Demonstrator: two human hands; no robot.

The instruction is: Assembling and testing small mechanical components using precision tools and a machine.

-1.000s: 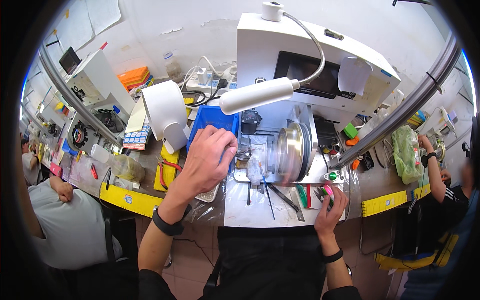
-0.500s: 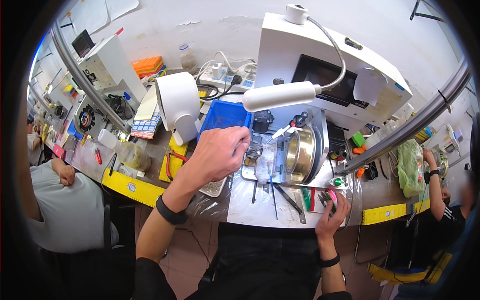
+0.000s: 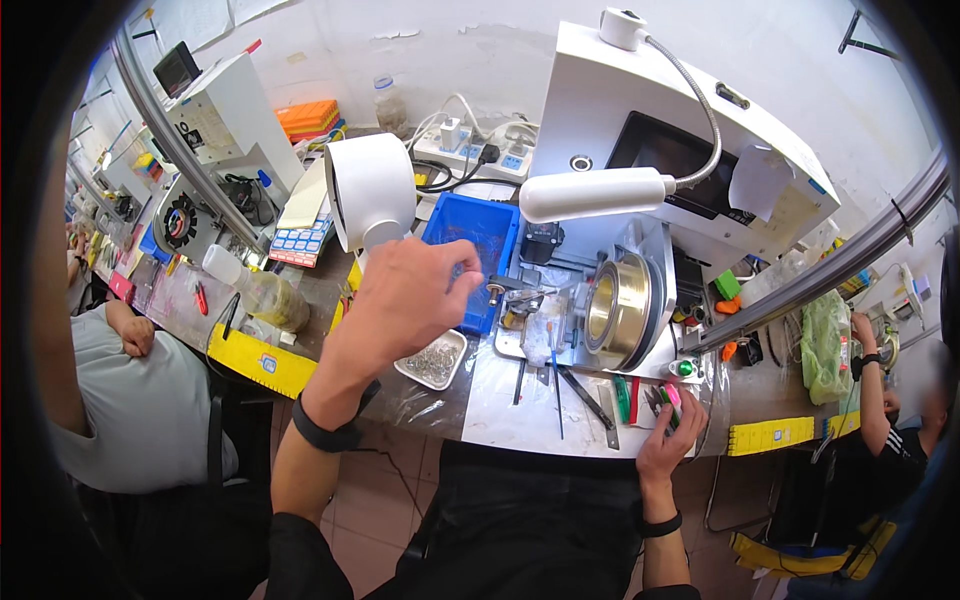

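Observation:
My left hand (image 3: 405,300) hovers beside the near left edge of a blue plastic bin (image 3: 448,208), its fingers curled and the thumb bent in near the index finger. Whatever it may pinch is too small to make out. Close by stands a tabletop machine with a small metal fixture (image 3: 515,295) and a large brass-coloured ring-shaped wheel (image 3: 612,318). At the front right of the white work sheet (image 3: 500,410), my right hand (image 3: 668,443) is closed around a small pink-handled tool (image 3: 672,396); the fingers partly cover it.
A white dish of small metal pieces (image 3: 436,362) lies near my left wrist. Thin rods and a green-handled tool (image 3: 622,398) lie in front of the wheel. A white lamp (image 3: 598,194) hangs above the machine; a white fan (image 3: 372,190) stands left. Co-workers sit on both sides.
My left hand has moved left and down, away from the machine's fixture, uncovering more of the dish and bin. My right hand stays by the pink-handled tool. The view has shifted slightly.

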